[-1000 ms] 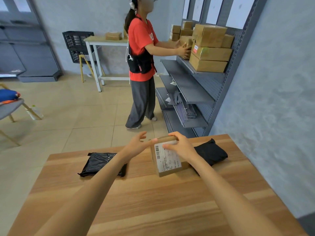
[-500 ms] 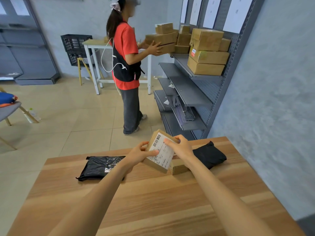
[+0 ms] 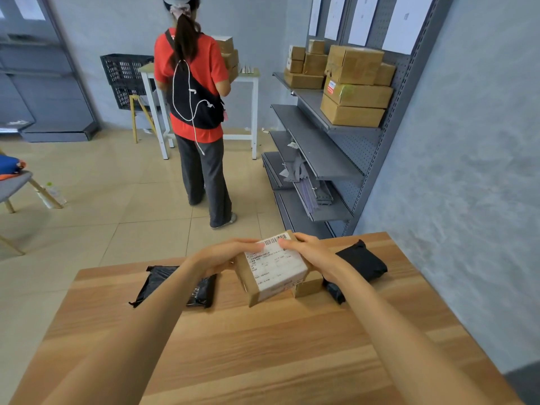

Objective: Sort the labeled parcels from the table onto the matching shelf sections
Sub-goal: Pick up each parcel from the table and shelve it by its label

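Lifted off the second small box (image 3: 309, 285) it lay on a second ago, the labeled parcel (image 3: 273, 268) now sits tilted in both hands above the far middle of the desk (image 3: 263, 346), its white label turned up toward the camera, presumably so the address can be read before a shelf section is chosen. Left hand (image 3: 225, 255) grips the parcel's left side with curled fingers; right hand (image 3: 309, 252) grips the far right corner, fingertips on the label's edge. Two black mailer bags, one to the left (image 3: 175, 287) and one to the right (image 3: 362, 264), wait on the desk. Meanwhile the person in red (image 3: 193, 92) has turned from the shelf (image 3: 321, 147) toward the white table (image 3: 251, 74), carrying boxes.
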